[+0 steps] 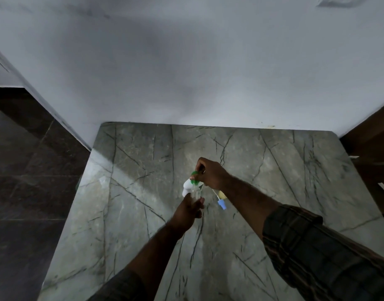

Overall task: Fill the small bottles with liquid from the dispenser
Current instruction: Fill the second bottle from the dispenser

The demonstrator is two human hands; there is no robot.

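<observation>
Head view: left hand (190, 208) grips bottle (196, 193), right hand (210, 174) pinches dispenser (187, 186).

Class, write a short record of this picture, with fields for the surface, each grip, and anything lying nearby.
surface: grey veined table against a pale wall
left grip: holds a small clear bottle
right grip: pinches the green top of the dispenser, close to the bottle's top
nearby: blue-capped item on the table by the right wrist
liquid level: cannot tell
</observation>
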